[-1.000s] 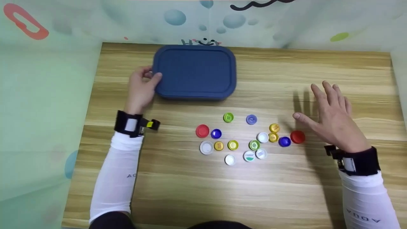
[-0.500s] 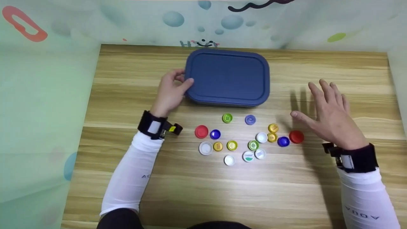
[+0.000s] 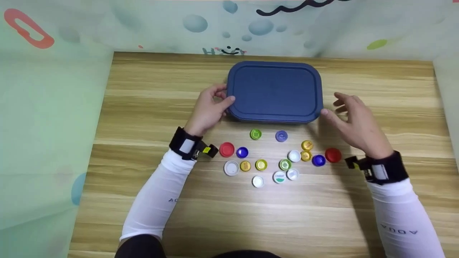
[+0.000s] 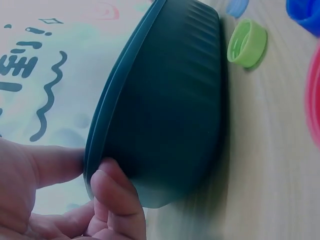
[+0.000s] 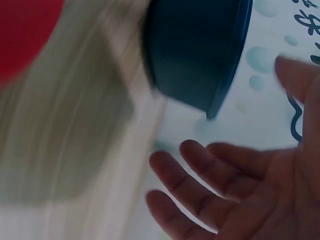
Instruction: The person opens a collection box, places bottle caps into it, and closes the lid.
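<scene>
A dark blue rectangular box with a lid (image 3: 275, 91) stands toward the back of the wooden table. My left hand (image 3: 211, 107) grips the left end of its rim, thumb on top of the lid and fingers curled under the edge, as the left wrist view shows. The box's side wall (image 4: 165, 105) is smooth there. My right hand (image 3: 358, 123) is near the box's front right corner, fingers relaxed and spread. In the right wrist view a gap shows between those fingers (image 5: 200, 200) and the box's end (image 5: 195, 55).
Several bottle caps lie scattered in front of the box, among them a green cap (image 3: 255, 134), a purple cap (image 3: 281, 135) and a red cap (image 3: 227, 149). Another red cap (image 3: 333, 155) lies below my right hand. A printed curtain (image 3: 161, 25) hangs behind the table (image 3: 222, 222).
My left hand has moved the box rightward along the back of the table. My right hand has come left, nearer the box. The caps have stayed in place.
</scene>
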The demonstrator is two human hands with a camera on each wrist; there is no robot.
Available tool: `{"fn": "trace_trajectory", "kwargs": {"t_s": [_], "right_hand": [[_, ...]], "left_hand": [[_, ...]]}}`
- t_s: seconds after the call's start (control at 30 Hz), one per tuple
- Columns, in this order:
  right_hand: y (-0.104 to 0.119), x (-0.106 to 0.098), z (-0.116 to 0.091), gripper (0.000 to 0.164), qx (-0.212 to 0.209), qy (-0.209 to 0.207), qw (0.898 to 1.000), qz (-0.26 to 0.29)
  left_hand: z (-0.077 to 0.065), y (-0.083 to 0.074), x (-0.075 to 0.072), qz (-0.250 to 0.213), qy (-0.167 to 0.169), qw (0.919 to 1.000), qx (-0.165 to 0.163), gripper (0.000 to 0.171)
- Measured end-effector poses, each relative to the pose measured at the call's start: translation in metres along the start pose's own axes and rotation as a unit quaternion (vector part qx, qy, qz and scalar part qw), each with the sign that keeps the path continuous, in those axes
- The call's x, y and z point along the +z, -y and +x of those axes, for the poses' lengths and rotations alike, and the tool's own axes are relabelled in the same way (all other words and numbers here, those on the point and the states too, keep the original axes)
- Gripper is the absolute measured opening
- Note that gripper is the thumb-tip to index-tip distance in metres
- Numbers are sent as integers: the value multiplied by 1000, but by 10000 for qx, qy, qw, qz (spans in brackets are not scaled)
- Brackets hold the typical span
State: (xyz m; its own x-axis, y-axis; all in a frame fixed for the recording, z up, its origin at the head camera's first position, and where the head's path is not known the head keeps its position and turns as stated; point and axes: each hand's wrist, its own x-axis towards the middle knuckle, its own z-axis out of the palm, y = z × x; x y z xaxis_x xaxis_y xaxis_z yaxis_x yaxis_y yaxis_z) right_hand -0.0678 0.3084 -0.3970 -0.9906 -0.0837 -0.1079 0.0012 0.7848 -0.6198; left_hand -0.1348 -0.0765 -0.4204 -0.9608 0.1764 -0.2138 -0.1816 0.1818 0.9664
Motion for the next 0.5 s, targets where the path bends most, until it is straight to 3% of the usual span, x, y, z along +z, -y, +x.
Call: {"fn": "trace_trajectory", "kwargs": {"t_s": [0.3,0.5], "right_hand": [[1,21,24,56,208,-643,9935,911],[4,28,30,43,143,-780,9874,1372]], "left_hand": [[0,7,0,-80,-6,9999,-110,50],[0,6,0,-163,-61,9998,-108,51]]}}
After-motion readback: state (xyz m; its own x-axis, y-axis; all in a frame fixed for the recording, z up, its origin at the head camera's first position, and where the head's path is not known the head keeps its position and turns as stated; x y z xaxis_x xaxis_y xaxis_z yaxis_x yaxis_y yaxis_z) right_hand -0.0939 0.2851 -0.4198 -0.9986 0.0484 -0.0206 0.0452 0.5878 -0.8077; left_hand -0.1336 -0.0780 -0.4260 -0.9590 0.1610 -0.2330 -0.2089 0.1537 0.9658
